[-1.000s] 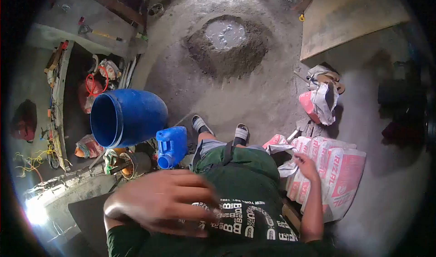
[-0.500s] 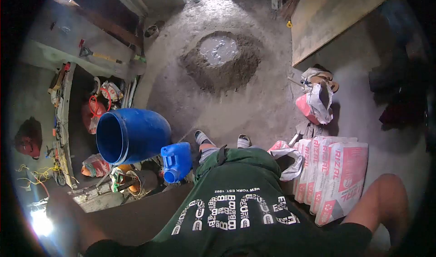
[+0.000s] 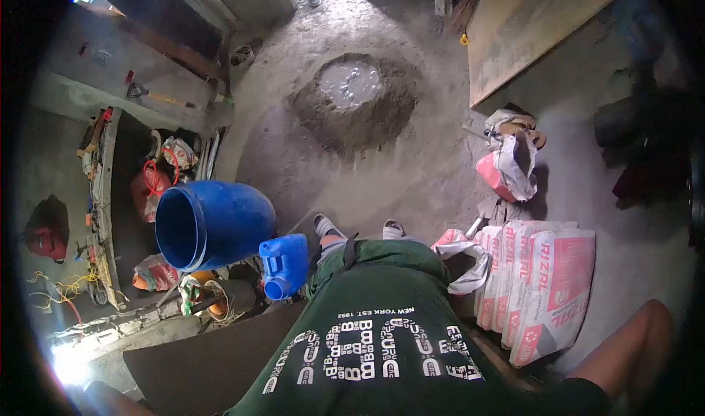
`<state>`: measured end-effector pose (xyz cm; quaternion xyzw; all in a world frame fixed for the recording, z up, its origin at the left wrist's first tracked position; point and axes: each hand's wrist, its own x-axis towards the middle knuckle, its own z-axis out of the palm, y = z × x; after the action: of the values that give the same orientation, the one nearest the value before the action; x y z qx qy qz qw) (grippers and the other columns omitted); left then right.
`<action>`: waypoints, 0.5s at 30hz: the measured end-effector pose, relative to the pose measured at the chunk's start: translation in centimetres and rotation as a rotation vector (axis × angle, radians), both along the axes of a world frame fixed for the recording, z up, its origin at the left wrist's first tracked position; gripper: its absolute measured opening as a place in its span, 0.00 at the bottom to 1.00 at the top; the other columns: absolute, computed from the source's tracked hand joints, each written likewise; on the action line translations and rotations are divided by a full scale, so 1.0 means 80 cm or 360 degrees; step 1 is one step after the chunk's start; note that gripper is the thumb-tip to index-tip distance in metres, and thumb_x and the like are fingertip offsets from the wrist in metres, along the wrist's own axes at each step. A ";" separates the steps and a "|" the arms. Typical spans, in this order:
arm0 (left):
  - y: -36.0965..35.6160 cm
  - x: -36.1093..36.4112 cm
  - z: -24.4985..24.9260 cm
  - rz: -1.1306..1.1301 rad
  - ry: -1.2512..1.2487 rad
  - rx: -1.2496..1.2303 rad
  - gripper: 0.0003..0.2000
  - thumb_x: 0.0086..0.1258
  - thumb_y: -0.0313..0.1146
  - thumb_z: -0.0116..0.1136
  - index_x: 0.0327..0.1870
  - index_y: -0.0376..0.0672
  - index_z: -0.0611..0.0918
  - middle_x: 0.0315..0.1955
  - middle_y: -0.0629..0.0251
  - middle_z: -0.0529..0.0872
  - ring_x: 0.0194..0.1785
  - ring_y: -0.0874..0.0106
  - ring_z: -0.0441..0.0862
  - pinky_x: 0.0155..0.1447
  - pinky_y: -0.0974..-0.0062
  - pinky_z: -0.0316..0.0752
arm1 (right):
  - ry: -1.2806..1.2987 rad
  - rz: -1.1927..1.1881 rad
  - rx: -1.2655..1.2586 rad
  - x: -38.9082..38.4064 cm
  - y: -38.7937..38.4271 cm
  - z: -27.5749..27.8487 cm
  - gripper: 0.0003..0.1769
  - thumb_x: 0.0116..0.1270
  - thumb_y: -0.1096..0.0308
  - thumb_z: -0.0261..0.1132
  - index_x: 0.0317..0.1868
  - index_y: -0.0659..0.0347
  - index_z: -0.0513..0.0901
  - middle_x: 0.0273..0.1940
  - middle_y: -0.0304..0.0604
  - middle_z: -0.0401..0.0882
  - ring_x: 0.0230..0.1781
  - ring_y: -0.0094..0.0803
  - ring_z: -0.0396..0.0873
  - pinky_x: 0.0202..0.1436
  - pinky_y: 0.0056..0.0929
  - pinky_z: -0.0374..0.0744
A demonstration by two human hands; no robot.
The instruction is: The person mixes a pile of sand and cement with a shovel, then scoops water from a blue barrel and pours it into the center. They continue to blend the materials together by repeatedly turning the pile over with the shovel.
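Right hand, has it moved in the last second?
Yes. The right hand left the stacked pink and white cement sacks and went out of view; only the bare right arm shows, right of the sacks.

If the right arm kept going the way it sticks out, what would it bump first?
Probably nothing: the right arm juts out past the cement bags over the floor. Its hand is out of view, and depth is unclear.

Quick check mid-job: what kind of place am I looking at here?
Most likely a small building site where mortar or concrete is mixed by hand. On the floor are a mound of sand with water pooled in its crater, stacked cement bags and a blue drum.
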<state>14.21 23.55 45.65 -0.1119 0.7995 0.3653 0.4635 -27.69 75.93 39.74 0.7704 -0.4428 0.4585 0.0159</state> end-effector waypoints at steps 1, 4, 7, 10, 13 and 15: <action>-0.009 0.008 -0.002 0.0106 -0.0097 -0.0033 0.10 0.66 0.38 0.56 0.44 0.47 0.83 0.43 0.63 0.83 0.46 0.71 0.79 0.46 0.73 0.73 | -0.0001 0.0012 -0.0005 -0.002 0.001 -0.002 0.16 0.67 0.62 0.54 0.48 0.62 0.78 0.46 0.42 0.78 0.47 0.32 0.74 0.55 0.31 0.72; -0.044 0.025 -0.022 0.0432 -0.0325 -0.0101 0.10 0.66 0.37 0.55 0.44 0.47 0.82 0.44 0.62 0.83 0.46 0.71 0.78 0.46 0.73 0.73 | -0.0023 0.0042 -0.0024 -0.008 0.006 -0.007 0.15 0.67 0.64 0.54 0.49 0.62 0.77 0.46 0.41 0.78 0.47 0.31 0.74 0.55 0.30 0.71; -0.083 0.021 -0.074 0.0833 -0.0427 -0.0064 0.10 0.66 0.37 0.55 0.44 0.46 0.82 0.44 0.62 0.82 0.47 0.71 0.78 0.47 0.73 0.73 | -0.0094 0.0049 -0.0026 -0.026 0.013 -0.023 0.14 0.68 0.65 0.53 0.49 0.62 0.77 0.46 0.40 0.77 0.47 0.31 0.73 0.55 0.30 0.71; -0.110 0.008 -0.189 0.1414 -0.0366 0.0212 0.10 0.66 0.36 0.55 0.45 0.45 0.82 0.45 0.61 0.82 0.47 0.71 0.78 0.47 0.73 0.73 | -0.0434 -0.0142 0.0122 -0.070 0.015 -0.109 0.13 0.68 0.67 0.52 0.49 0.62 0.76 0.46 0.39 0.77 0.47 0.30 0.73 0.56 0.29 0.71; -0.043 -0.063 -0.360 0.1530 0.0090 0.0072 0.10 0.65 0.36 0.55 0.42 0.42 0.81 0.40 0.61 0.83 0.42 0.71 0.79 0.45 0.72 0.73 | -0.1469 -0.1158 0.0961 -0.057 -0.011 -0.308 0.13 0.69 0.68 0.51 0.50 0.62 0.75 0.45 0.39 0.76 0.47 0.29 0.73 0.56 0.28 0.70; 0.044 -0.055 -0.469 0.0935 0.0301 -0.0508 0.13 0.62 0.38 0.58 0.40 0.39 0.82 0.31 0.62 0.84 0.35 0.71 0.81 0.43 0.71 0.74 | -0.1305 -0.1537 0.1642 0.032 0.017 -0.532 0.18 0.63 0.70 0.56 0.53 0.67 0.76 0.47 0.43 0.80 0.47 0.34 0.77 0.54 0.32 0.73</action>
<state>9.84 27.05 8.17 -0.3741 0.8196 0.3622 0.2390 -25.15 77.31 -2.82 0.1762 -0.8519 0.3849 -0.3083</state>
